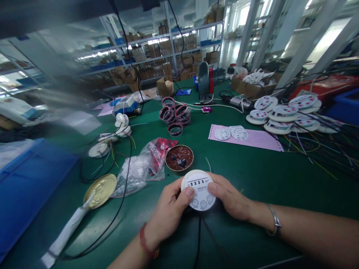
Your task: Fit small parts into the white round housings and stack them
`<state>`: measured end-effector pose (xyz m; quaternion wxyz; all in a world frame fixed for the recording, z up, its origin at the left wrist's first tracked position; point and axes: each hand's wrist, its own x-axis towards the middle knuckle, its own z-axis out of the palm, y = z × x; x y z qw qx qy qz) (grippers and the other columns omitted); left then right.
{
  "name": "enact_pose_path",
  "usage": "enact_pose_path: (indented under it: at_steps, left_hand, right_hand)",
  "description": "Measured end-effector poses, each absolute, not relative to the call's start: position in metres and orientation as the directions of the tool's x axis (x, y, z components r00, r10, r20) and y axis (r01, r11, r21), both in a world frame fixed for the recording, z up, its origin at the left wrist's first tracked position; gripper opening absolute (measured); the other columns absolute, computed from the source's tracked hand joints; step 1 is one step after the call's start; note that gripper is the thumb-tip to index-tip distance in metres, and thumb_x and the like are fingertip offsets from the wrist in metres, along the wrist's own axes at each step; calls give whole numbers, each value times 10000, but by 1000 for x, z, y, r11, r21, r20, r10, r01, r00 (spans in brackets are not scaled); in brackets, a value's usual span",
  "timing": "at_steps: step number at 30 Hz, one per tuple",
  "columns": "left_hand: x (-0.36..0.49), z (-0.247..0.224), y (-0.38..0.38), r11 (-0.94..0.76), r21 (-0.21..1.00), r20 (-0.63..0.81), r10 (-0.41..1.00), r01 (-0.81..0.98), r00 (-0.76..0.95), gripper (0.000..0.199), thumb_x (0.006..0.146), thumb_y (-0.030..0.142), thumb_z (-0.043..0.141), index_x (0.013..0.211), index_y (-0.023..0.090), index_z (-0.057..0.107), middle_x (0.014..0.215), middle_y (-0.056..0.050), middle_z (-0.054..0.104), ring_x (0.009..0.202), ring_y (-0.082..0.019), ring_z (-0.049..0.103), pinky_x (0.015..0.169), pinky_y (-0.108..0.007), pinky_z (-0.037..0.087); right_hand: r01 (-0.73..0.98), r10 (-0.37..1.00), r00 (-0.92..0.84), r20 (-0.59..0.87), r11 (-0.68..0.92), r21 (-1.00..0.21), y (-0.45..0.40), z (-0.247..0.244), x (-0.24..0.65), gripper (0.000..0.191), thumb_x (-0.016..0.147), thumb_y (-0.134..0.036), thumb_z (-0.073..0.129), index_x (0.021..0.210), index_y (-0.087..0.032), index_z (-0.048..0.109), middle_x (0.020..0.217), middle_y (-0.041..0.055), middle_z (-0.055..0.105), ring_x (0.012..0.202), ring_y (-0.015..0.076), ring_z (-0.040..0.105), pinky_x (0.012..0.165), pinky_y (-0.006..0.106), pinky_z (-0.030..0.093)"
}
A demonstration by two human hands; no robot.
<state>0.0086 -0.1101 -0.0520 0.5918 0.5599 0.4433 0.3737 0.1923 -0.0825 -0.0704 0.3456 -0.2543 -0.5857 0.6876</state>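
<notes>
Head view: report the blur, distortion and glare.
Head view: a hazy smear blurs the left side over the grey metal shelving; wide-angle distortion slants the white steel posts; glare brightens the far floor; the round white meter dial between the left hand and right hand looks sharp.

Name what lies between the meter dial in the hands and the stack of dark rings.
The head view shows a round brown dish of small dark parts, then one loose dark ring, between the meter dial and the stack.
</notes>
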Motion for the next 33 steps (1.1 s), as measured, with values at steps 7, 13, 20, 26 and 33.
enact_pose_path:
  at_steps: [7, 13, 20, 26, 33]
  left_hand:
    - [14, -60, -109, 124, 991, -98, 924, -47, 369, 389, 831, 467, 554, 988, 127, 662, 773, -41, 604, 677, -122, 467, 612, -218, 378]
    - [16, -60, -107, 140, 987, -102, 923, -76, 372, 379, 854, 456, 523, 972, 126, 669, 763, -37, 610, 674, -116, 463, 614, -207, 368]
    - [15, -63, -107, 119, 992, -86, 901, -51, 425, 381, 854, 451, 525, 990, 111, 630, 767, -26, 556, 667, -109, 436, 605, -217, 352]
    - [9, -56, -107, 25, 994, -64, 931, 111, 360, 339, 863, 479, 501, 906, 144, 535, 766, 8, 489, 712, -118, 439, 635, -227, 361]
    - [9, -43, -112, -101, 922, -10, 959, 374, 283, 366, 786, 518, 599, 774, 166, 497, 684, 43, 456, 634, -97, 392, 562, -220, 298]
  right_hand:
    - [-232, 782, -622, 42, -133, -964, -85, -70, 189, 476, 834, -507, 504, 1038, -89, 607, 778, 60, 598, 653, 123, 479, 571, 226, 378]
    - [-268, 789, -615, -4, -214, -939, -85, -69, 186, 452, 815, -497, 542, 1047, -112, 587, 812, 52, 594, 720, 132, 506, 657, 242, 408]
    - [-211, 793, -608, 31, -124, -970, -84, -69, 185, 418, 810, -472, 548, 980, -92, 585, 769, 37, 559, 621, 101, 455, 555, 211, 369]
    - [-134, 811, -583, 57, -27, -991, -84, -70, 185, 399, 841, -482, 511, 999, -117, 548, 828, 43, 567, 700, 130, 497, 614, 234, 403]
    - [157, 784, -613, 100, 245, -957, -91, -70, 186, 292, 838, -447, 529, 814, -156, 503, 690, -15, 494, 588, 99, 416, 515, 212, 313]
